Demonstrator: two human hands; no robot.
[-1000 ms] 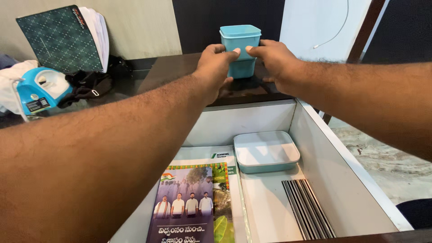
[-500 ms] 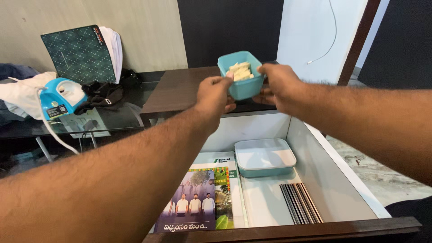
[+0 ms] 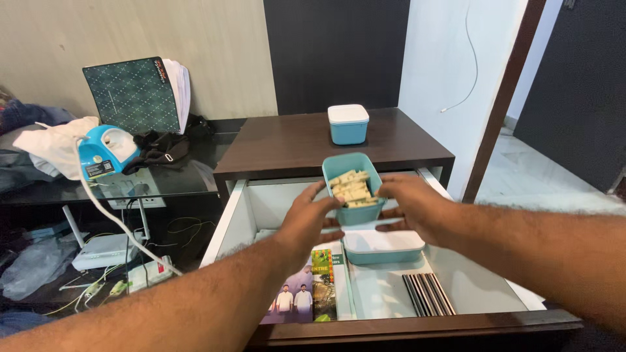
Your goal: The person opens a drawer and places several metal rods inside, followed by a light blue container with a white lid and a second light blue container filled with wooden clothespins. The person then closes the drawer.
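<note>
Booklet [image 3: 303,293] and dark strips [image 3: 427,293] are lying at the open drawer [image 3: 231,225] front, w/ a lidded teal box [image 3: 383,246] behind. Above it, left hand [image 3: 305,221] & right hand [image 3: 412,207] are gripping the open teal tub [image 3: 354,189] of pale pieces [image 3: 353,188]. Another lidded tub [image 3: 347,124] is sitting on the desk [image 3: 287,143].

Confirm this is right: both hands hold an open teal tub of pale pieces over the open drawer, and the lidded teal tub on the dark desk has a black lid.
Not quite. The head view shows the lidded teal tub has a white lid, not black. The rest holds: left hand and right hand hold the open teal tub over the drawer.
</note>
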